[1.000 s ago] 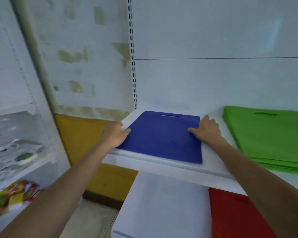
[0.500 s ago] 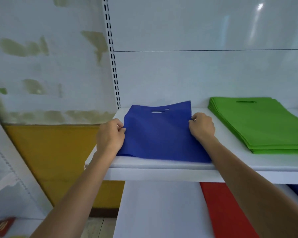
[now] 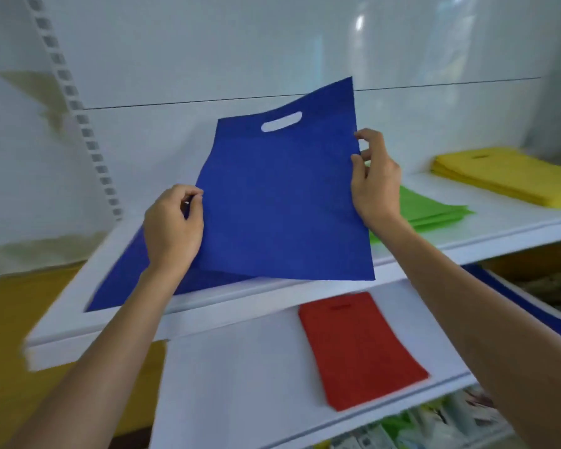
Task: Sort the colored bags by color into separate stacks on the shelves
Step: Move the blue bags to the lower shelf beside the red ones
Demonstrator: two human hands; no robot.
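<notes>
Head camera view: a person is holding a flat blue bag [image 3: 282, 202] up off the upper shelf [image 3: 208, 315], tilting it so its cut-out handle is pointing up and away. The left hand [image 3: 172, 228] is pinching the bag's left edge between thumb and curled fingers. The right hand [image 3: 374, 186] is gripping the right edge, higher up. Half a second ago this bag was lying almost flat on the shelf with a hand at each side; now it is hanging in the air, its near edge just above the shelf front. More blue material [image 3: 120, 283] is lying flat on the shelf beneath it, towards the left. This suggests the blue pile is being squared up, or one bag is being taken from it; which one is unclear. Further right on the same shelf, a green stack [image 3: 428, 209] is sitting partly behind the right hand, with a yellow stack [image 3: 506, 175] beyond. A red bag [image 3: 357, 348] is lying alone on the lower shelf [image 3: 240, 384], nearer the viewer.
</notes>
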